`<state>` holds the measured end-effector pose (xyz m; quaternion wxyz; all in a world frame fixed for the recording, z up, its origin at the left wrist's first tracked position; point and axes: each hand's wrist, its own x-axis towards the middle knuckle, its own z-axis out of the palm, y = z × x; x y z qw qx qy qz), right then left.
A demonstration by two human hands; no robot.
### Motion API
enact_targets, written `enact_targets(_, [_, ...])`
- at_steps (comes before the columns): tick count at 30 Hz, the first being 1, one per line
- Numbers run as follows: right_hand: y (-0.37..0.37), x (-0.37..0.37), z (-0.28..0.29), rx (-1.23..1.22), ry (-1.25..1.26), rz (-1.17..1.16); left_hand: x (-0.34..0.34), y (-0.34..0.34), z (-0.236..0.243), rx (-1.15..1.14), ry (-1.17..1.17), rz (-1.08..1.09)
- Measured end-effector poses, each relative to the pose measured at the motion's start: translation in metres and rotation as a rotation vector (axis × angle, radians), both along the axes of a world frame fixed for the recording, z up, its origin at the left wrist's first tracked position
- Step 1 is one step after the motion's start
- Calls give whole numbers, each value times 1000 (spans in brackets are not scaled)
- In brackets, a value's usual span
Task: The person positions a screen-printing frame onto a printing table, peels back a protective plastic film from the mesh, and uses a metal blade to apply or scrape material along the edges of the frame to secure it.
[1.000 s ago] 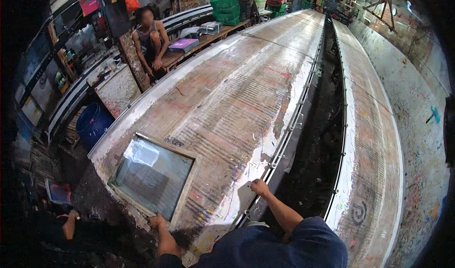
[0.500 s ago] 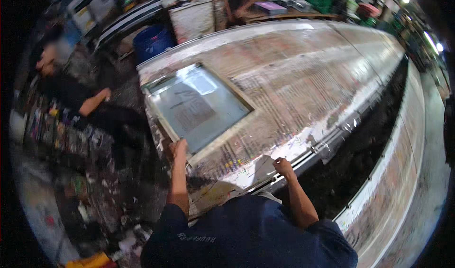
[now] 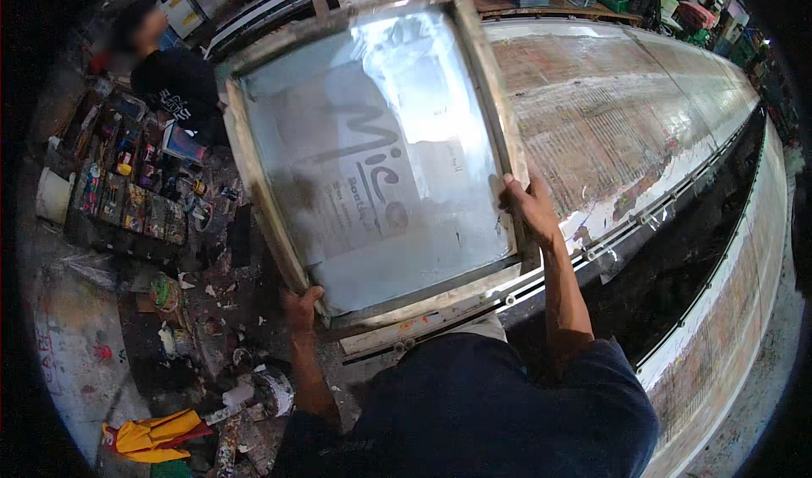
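I have the wooden-framed printing screen (image 3: 372, 152) tilted up off the long tabletop (image 3: 643, 97), its long axis running away from me. My left hand (image 3: 300, 307) clasps the frame's near left corner; my right hand (image 3: 531, 207) grips its right rail, fingers (image 3: 518, 192) wrapped over the wood. Both sit equally close, on opposite edges.
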<state>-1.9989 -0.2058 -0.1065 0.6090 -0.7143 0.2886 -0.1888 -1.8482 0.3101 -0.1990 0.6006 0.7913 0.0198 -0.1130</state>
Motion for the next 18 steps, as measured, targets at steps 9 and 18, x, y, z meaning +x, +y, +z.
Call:
enact_targets(9, [45, -30, 21, 98, -258, -154, 14, -1, 48, -205, -207, 96])
enact_targets(18, [55, -64, 27, 18, -271, -190, 13, -29, 91, -148, -324, -74])
